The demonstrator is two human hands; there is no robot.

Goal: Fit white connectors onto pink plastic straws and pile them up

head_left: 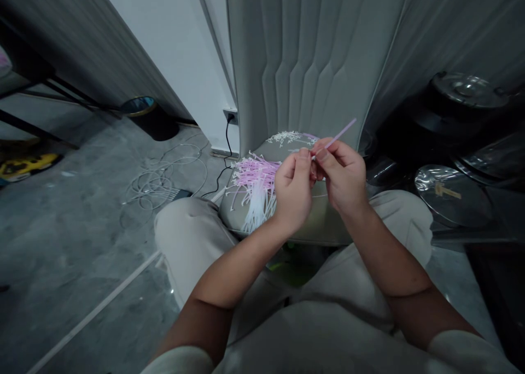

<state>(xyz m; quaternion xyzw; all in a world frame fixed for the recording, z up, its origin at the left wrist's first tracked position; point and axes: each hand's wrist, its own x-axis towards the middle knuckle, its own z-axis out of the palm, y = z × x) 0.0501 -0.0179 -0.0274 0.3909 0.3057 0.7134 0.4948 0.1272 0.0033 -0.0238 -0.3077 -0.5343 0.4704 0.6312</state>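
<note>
The hands work close together above the seat: the right hand (340,174) pinches a thin pink plastic straw (338,137) at its fingertips, a grip suited to something so slender, and the left hand (292,191) is closed just beside it, though what it holds is hidden. A heap of pink and white plastic strands (254,182) lies on the left of the padded grey seat (324,229), within easy reach. A coil of white cable (164,180) lies on the floor left of the seat.

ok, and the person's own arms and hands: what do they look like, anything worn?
The left hand and right hand are bare: no gloves, and no ring, watch or band shows. The forearms are bare too, up to loose, pale beige sleeves: left sleeve, right sleeve. No cables or markings.
</note>
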